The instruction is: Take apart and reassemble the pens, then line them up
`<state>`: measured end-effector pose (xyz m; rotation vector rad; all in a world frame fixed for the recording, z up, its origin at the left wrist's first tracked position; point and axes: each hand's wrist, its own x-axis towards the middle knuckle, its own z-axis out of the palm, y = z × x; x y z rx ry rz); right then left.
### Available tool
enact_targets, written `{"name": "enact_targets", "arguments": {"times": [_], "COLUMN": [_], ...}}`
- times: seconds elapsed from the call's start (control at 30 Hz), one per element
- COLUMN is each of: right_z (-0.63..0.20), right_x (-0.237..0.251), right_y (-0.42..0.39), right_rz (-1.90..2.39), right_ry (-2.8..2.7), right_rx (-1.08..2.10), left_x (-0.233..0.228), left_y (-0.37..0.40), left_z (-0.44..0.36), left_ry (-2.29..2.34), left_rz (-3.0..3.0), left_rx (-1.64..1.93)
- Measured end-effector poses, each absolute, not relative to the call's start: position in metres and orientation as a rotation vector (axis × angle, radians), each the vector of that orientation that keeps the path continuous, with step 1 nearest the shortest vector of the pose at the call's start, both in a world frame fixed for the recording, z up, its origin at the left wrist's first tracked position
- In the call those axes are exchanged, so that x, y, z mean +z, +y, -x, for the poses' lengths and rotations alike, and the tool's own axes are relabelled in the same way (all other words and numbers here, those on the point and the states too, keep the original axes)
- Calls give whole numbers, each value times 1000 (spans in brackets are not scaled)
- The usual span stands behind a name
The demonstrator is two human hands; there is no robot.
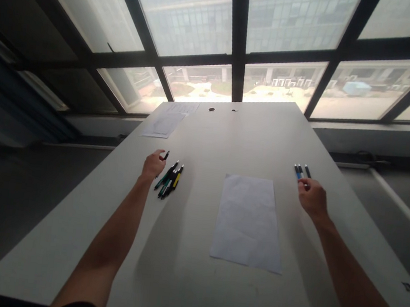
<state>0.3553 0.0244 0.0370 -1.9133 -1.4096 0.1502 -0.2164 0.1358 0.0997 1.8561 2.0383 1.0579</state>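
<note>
My left hand (154, 164) is at the left of the table, fingers curled round a dark pen (166, 156) whose end sticks out past them. Just right of it lies a loose bunch of several pens (167, 181), black with green, white and yellow parts. Over at the right, my right hand (312, 195) is closed, its thumb and fingertips pinching the lower end of a pen with a blue part (298, 175). Another black pen (308, 171) lies close beside it, its lower end hidden by the hand. A blank white sheet (247, 221) lies between my hands.
The white table (236, 142) reaches up to a large framed window. Printed papers (168, 119) lie at its far left corner. Two small round holes are near the far edge, one at the left (211, 109). A pale pipe (401, 202) runs along the floor at the right.
</note>
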Motion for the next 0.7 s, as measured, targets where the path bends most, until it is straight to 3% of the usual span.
{"name": "enact_targets", "arguments": {"times": [0.13, 0.23, 0.47, 0.7], "right_z": [-333, -303, -248, -255], "right_x": [46, 48, 38, 30], "right_y": [22, 22, 34, 48], "right_rz": [1732, 1539, 1108, 1112], "right_ry": [-1403, -1434, -1052, -759], "right_rx": [289, 513, 1257, 1149], "left_x": [115, 113, 76, 45], "left_y": [124, 104, 65, 76], "left_z": [162, 90, -40, -60], "left_ry": [1795, 1336, 1020, 1137], "left_rz": [-1881, -1678, -1406, -1575], "left_rx": [1204, 1265, 1321, 1238]}}
